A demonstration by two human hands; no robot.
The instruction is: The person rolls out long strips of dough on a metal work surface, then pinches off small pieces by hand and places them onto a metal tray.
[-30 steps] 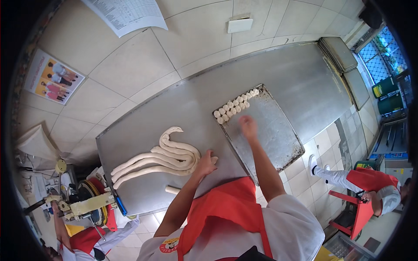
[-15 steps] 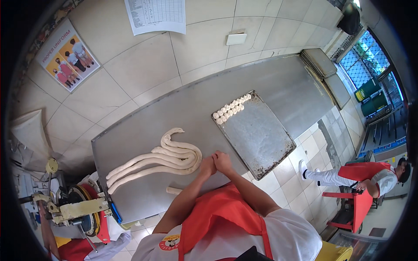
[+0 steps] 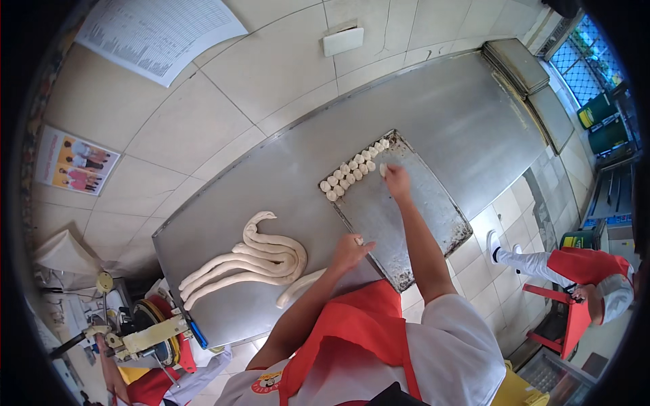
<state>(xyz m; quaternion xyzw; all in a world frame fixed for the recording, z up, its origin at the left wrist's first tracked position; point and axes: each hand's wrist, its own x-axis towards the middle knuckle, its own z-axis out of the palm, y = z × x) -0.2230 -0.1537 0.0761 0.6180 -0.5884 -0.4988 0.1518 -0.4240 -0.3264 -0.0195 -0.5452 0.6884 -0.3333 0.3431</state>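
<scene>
Over the baking tray (image 3: 420, 210), my right hand (image 3: 397, 183) pinches a small piece of dough (image 3: 383, 170) beside the rows of dough pieces (image 3: 352, 170) along the tray's far left edge. My left hand (image 3: 349, 253) is closed near the tray's near left side, its thumb stretched toward the tray. A bit of pale dough (image 3: 359, 241) shows at the top of that fist. A dough strip (image 3: 298, 287) lies on the table and runs under my left forearm. Left of my hands, long dough ropes (image 3: 271, 260) lie in a bent bundle.
The metal table (image 3: 305, 176) runs along a tiled wall. Flat trays (image 3: 518, 68) lie at its far right end. At the lower left stands a machine (image 3: 152, 335) with a person's arm beside it. Another person in a red apron (image 3: 586, 271) is at the right by a red stand (image 3: 569, 325).
My hands were together at the table's near edge. Now the right hand has moved out over the tray with a dough piece. The left stays near the edge, and more of the dough strip shows.
</scene>
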